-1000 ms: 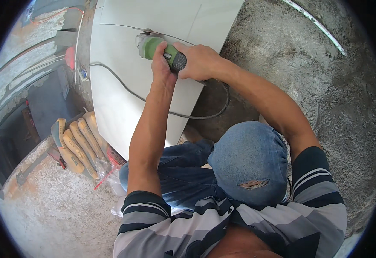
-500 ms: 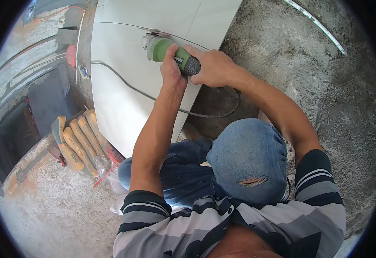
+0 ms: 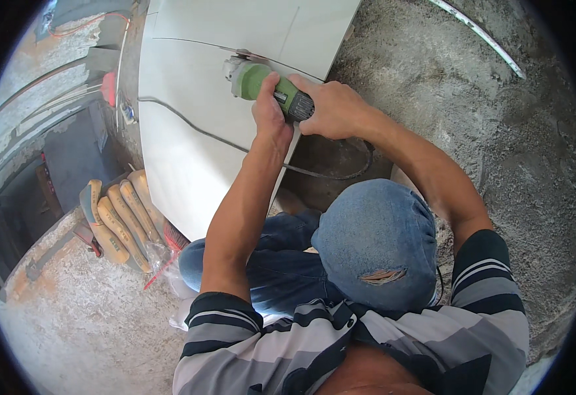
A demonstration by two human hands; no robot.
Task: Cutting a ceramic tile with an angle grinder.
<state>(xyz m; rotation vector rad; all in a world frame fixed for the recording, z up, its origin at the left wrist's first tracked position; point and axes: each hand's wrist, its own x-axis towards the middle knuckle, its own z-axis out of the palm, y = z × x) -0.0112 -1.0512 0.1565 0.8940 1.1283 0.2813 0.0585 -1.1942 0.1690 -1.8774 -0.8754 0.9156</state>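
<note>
A green angle grinder (image 3: 254, 79) with a grey metal head lies level over a large pale tile (image 3: 199, 141). My left hand (image 3: 270, 112) is closed round the near side of its body, thumb on top. Round the dark rear end, my right hand (image 3: 331, 105) is wrapped too. The grinder's thin disc (image 3: 243, 52) stands edge-on at a dark line (image 3: 189, 41) that crosses the tile; whether it cuts into the surface, I cannot tell. A dark cable (image 3: 196, 125) trails over the tile, under my left forearm, and loops beside my knee.
Several yellowish wooden-looking handles (image 3: 122, 217) lie left of the tile, by a red-bristled brush (image 3: 175, 236) and a clear plastic bag (image 3: 169, 263). Rough concrete floor (image 3: 472, 131) spreads to the right, with a white pipe (image 3: 482, 36) at the top. My bent knee (image 3: 377, 237) is close below the grinder.
The grinder and both hands have shifted slightly right and toward me along the dark line. Both hands keep their grip. The tile appears a little shifted in view.
</note>
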